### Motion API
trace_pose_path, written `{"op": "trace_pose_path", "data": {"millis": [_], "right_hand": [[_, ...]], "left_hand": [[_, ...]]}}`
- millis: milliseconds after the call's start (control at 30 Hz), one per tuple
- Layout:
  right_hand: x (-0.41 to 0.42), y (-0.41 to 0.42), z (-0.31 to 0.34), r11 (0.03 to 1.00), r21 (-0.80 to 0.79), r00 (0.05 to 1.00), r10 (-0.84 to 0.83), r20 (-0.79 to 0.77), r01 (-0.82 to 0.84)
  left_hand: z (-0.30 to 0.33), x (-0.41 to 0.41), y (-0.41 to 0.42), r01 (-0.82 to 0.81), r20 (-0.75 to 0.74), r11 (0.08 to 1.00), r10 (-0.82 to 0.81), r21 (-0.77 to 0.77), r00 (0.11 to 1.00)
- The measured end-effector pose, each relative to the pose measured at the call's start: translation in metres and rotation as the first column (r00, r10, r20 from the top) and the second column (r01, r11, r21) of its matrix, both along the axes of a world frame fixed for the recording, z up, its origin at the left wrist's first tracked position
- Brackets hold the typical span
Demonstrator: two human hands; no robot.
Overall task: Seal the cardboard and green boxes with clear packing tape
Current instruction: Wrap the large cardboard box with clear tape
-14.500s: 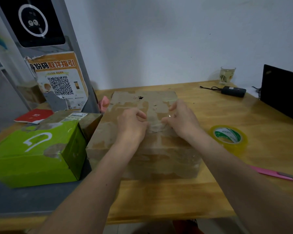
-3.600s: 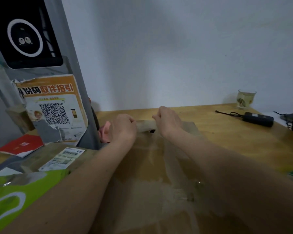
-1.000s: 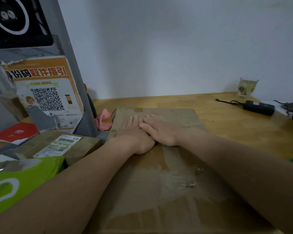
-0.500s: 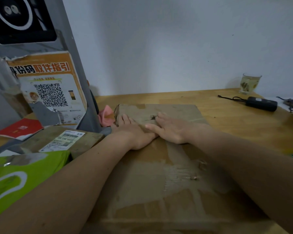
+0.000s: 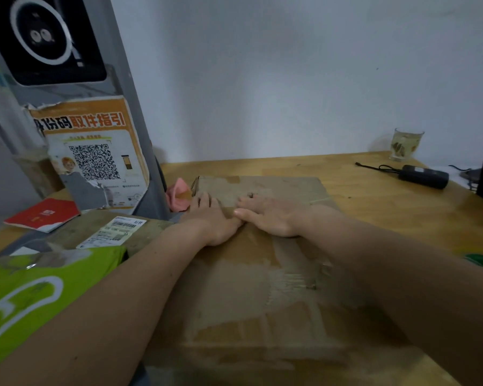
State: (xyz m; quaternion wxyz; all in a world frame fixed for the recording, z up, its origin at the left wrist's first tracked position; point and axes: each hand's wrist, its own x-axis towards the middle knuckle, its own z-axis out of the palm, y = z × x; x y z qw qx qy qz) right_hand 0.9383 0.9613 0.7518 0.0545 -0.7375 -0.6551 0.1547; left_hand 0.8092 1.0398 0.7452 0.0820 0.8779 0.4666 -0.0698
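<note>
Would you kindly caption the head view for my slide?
Both hands, left and right, press flat on the cardboard box beside the green box.

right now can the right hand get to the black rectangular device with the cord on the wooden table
Probably yes. The right hand lies flat on the brown cardboard box, and only bare wooden table shows between it and the black rectangular device, though it would need a stretch.

Both hands (left (image 5: 211, 218), right (image 5: 271, 217)) lie flat, palms down, side by side.
</note>
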Motion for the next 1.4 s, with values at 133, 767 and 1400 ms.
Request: {"op": "trace_pose_path", "data": {"millis": [133, 767, 1400], "right_hand": [[-0.001, -0.021, 0.015, 0.997, -0.038, 0.998, -0.064, 0.011, 0.064], [-0.02, -0.203, -0.019, 0.772, 0.166, 0.736, -0.483, -0.474, 0.614], [0.002, -0.195, -0.009, 0.516, 0.282, 0.562, -0.539, -0.627, 0.809]], "left_hand": [[0.003, -0.018, -0.007, -0.13, 0.121, 0.991, 0.131, -0.014, 0.984], [-0.017, -0.148, -0.148, 0.188, 0.579, 0.547, 0.777, -0.816, 0.248], [-0.03, -0.139, -0.196, 0.161, 0.647, 0.626, 0.736, -0.763, 0.202]]}}
